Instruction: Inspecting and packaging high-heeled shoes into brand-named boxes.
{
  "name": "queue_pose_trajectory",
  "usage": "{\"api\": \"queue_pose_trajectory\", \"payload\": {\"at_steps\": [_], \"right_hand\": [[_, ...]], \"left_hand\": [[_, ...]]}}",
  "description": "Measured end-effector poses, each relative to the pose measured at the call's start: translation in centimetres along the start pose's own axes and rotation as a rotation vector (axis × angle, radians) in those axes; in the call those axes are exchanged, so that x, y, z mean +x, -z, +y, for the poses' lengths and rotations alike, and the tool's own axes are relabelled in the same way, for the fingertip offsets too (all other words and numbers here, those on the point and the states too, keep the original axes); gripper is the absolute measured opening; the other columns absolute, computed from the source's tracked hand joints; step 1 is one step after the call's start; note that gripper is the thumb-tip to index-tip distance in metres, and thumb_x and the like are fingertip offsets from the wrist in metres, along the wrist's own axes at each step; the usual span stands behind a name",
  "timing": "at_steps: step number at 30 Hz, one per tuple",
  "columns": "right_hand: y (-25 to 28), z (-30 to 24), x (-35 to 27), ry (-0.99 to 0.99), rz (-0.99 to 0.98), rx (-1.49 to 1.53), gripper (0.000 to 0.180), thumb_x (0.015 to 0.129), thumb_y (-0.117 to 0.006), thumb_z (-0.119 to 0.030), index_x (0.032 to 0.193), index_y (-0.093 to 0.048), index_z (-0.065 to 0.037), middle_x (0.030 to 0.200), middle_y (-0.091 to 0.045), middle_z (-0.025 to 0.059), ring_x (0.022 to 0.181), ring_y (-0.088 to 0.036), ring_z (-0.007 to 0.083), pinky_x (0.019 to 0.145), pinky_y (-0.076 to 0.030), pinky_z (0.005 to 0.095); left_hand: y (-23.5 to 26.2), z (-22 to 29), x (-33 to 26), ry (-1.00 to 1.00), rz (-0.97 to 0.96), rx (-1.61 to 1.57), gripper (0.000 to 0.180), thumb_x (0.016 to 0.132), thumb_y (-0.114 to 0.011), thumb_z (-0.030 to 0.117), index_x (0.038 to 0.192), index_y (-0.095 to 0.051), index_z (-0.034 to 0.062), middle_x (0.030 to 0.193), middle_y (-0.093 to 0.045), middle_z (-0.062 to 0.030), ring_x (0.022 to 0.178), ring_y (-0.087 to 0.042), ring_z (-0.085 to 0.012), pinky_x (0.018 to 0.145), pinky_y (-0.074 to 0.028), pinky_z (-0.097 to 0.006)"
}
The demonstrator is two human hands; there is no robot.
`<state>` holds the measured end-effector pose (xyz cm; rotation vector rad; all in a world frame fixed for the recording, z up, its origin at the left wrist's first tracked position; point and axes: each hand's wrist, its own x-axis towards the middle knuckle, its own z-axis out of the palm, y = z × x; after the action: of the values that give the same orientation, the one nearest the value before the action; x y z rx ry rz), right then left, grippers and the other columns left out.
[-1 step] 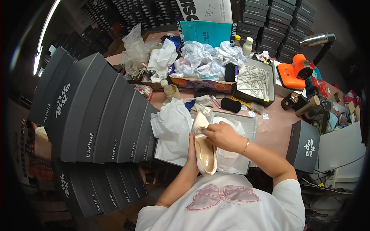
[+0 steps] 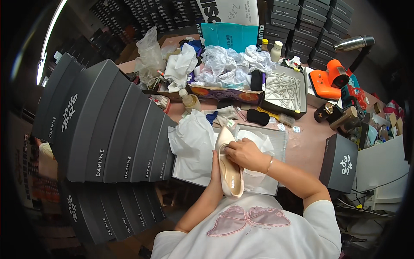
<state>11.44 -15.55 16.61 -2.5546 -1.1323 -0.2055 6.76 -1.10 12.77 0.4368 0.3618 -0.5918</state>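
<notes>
A pale cream pointed-toe shoe (image 2: 226,172) is held over an open shoe box (image 2: 268,185), its toe pointing away from me and its tan insole facing up. My left hand (image 2: 215,168) grips its left side, with the fingers hidden beneath. The bent fingers of my right hand (image 2: 245,153) are pressed together at the shoe's opening, just behind the toe. Whatever they pinch there is hidden. White tissue paper (image 2: 192,140) spreads out of the box on both sides of the shoe.
Stacked dark grey shoe boxes (image 2: 116,129) crowd the left. Beyond the work lie a black sponge (image 2: 258,117), a yellow-handled brush (image 2: 282,118), a bottle (image 2: 189,101), a box of white sticks (image 2: 283,91) and a carton of crumpled paper (image 2: 233,67). An orange device (image 2: 326,84) stands right.
My right hand has shifted slightly left and toward me at the shoe's opening. The shoe has tilted a little in my left hand.
</notes>
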Motion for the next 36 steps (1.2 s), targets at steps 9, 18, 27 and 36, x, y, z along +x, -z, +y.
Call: {"api": "queue_pose_trajectory", "payload": {"at_steps": [9, 18, 27, 36], "right_hand": [[-4.5, -3.8, -0.7, -0.421, 0.036, 0.346, 0.019, 0.079, -0.06, -0.023, 0.074, -0.064, -0.005, 0.072, -0.06, 0.0114, 0.058, -0.061, 0.0305, 0.055, -0.05, 0.0409], [-3.4, -3.8, -6.6, -0.565, 0.261, 0.632, 0.013, 0.075, -0.067, -0.017, 0.078, -0.065, -0.005, 0.074, -0.06, 0.0109, 0.062, -0.061, 0.0283, 0.056, -0.049, 0.0377], [-0.2, -1.7, -6.8, -0.521, 0.203, 0.261, 0.019, 0.076, -0.067, -0.016, 0.091, -0.059, -0.006, 0.081, -0.059, 0.0111, 0.071, -0.061, 0.031, 0.062, -0.049, 0.0403], [0.3, 0.4, -6.7, -0.452, 0.384, -0.159, 0.029, 0.065, -0.07, -0.012, 0.09, -0.055, -0.009, 0.081, -0.057, 0.0065, 0.077, -0.059, 0.0235, 0.065, -0.042, 0.0387]], "left_hand": [[1.6, -4.2, -2.8, -0.104, 0.333, -0.014, 0.081, 0.085, -0.036, 0.074, 0.141, -0.031, 0.0159, 0.137, -0.042, -0.009, 0.123, -0.045, -0.0252, 0.101, -0.041, -0.039], [1.8, -4.0, -2.0, -0.031, 0.279, 0.044, 0.077, 0.086, -0.039, 0.073, 0.134, -0.043, 0.0127, 0.125, -0.052, -0.0129, 0.115, -0.051, -0.0277, 0.097, -0.044, -0.042], [1.4, -3.9, -1.4, 0.041, 0.363, 0.027, 0.081, 0.085, -0.039, 0.073, 0.135, -0.041, 0.0098, 0.123, -0.051, -0.0146, 0.109, -0.053, -0.0307, 0.092, -0.048, -0.047], [3.1, -3.4, -1.5, 0.05, 0.415, -0.005, 0.082, 0.084, -0.042, 0.073, 0.129, -0.047, 0.0049, 0.116, -0.055, -0.0175, 0.107, -0.056, -0.0314, 0.094, -0.048, -0.044]]}}
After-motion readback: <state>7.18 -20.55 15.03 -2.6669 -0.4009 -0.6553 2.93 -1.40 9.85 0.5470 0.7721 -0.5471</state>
